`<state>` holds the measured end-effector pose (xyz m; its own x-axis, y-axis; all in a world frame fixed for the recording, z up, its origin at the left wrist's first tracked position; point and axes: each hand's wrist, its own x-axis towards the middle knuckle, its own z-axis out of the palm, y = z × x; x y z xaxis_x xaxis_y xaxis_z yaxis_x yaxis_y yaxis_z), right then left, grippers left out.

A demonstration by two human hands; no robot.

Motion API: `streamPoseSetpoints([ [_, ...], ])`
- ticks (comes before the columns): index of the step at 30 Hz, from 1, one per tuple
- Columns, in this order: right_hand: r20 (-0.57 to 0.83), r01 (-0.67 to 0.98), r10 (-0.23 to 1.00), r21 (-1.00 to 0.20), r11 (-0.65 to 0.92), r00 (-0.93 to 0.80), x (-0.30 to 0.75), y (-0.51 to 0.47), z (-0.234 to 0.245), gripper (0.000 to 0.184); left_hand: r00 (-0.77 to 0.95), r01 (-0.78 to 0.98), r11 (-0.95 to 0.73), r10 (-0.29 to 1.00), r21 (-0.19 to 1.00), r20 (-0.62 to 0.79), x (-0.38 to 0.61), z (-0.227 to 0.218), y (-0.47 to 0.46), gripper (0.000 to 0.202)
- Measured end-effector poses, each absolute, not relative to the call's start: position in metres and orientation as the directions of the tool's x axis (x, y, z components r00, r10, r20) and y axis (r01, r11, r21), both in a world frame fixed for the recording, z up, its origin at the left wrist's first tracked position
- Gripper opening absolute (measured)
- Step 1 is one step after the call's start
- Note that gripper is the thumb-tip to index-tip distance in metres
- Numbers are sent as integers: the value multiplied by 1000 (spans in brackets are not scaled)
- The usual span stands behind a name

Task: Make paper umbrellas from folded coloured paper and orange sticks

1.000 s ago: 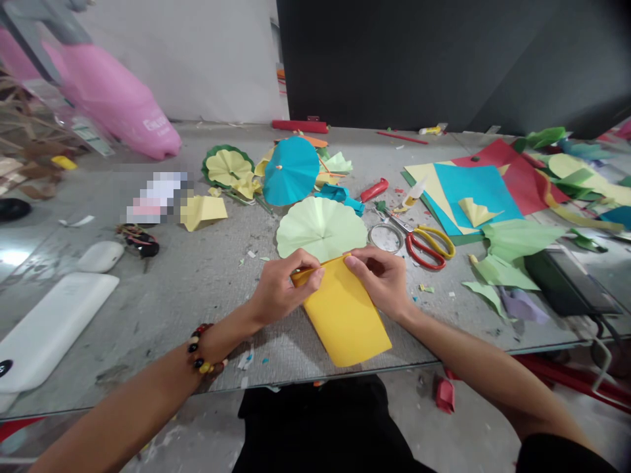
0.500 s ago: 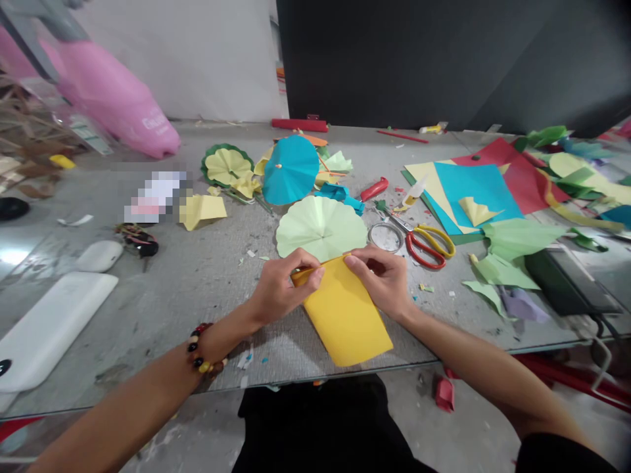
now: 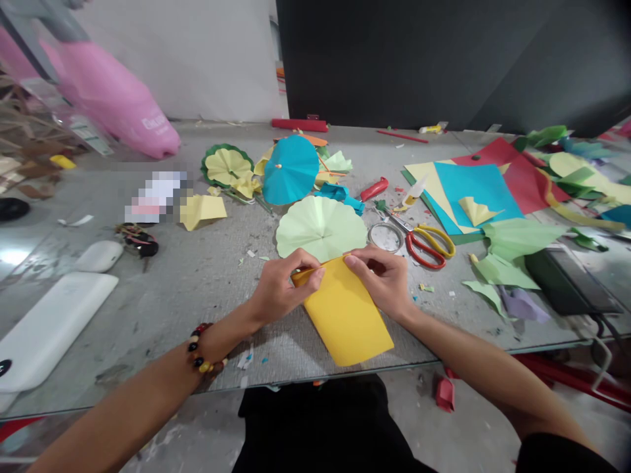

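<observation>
Now, the left hand (image 3: 284, 289) and right hand (image 3: 379, 281) pinch a folded yellow paper (image 3: 345, 315) at its top edge between their fingers (image 3: 315, 276).

The paper sheet (image 3: 346, 314) is plain yellow; the pleated paper disc (image 3: 321, 227) pale green (radial creases throughout).

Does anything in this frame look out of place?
A crumpled red paper piece lies on the floor below the front edge of the table, apart from the coloured paper on top, so it looks dropped.
</observation>
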<state>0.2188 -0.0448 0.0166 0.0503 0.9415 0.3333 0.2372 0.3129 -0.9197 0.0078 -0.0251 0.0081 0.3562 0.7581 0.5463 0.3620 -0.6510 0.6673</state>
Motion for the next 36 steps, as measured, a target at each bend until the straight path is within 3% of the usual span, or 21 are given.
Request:
streamPoseSetpoints([
  [19,341,239,939,-916,322,42,219,-45,18,19,357,349,-654,755,672,550,7,10,-26,6],
  [22,388,240,921,-898,368,41,219,-45,19,16,308,286,-591,802,754,511,9,10,-27,6],
  [25,419,216,906,-892,398,60,219,-44,19,12,233,166,-475,870,864,434,11,11,-25,22],
  [29,352,122,928,-933,338,120,222,-40,15,13,175,60,-351,925,934,336,12,12,-17,36],
  [33,316,33,936,-949,314,154,225,-36,12,11,158,47,-365,922,930,354,9,11,-9,21],
  [36,316,17,938,-948,317,140,226,-35,14,9,240,12,-430,878,903,415,7,10,-9,15],
])
